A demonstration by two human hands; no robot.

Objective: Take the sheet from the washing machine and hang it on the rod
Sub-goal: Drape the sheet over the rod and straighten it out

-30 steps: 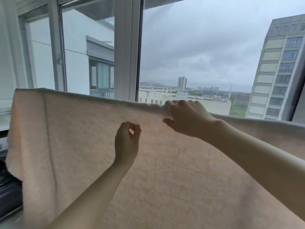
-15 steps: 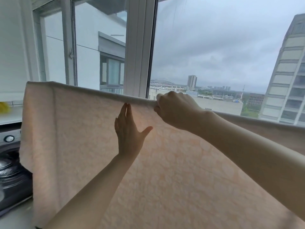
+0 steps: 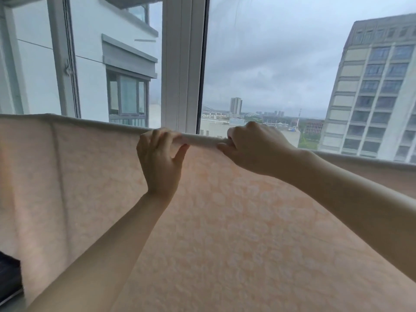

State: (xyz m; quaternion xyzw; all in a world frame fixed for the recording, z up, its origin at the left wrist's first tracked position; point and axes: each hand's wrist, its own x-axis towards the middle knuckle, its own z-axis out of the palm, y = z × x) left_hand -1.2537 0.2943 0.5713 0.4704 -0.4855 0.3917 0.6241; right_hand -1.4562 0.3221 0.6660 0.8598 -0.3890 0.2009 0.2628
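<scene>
- The pale peach, faintly flower-patterned cloth sheet point(image 3: 225, 233) was draped over the horizontal rod point(image 3: 202, 140), hanging down across most of the view in front of the white-framed window point(image 3: 183, 64).
- The rod itself was wrapped by the fold of the sheet; only its rounded line showed along the top edge.
- The left hand point(image 3: 158, 163) gripped the covered rod, its fingers point(image 3: 157, 137) curled over the top and the thumb underneath, holding the sheet at the fold.
- The right hand point(image 3: 254, 149) was just beside it, fingers curled tight, pinching the same fold of the sheet on the rod.
- Judged from this, the sheet was already out of the washing machine and on the rod; what seemed left was evening out the fold, smoothing it along the rod and letting go.
- A dark object point(image 3: 9, 275) showed at the lower left edge; what it was could not be told.
</scene>
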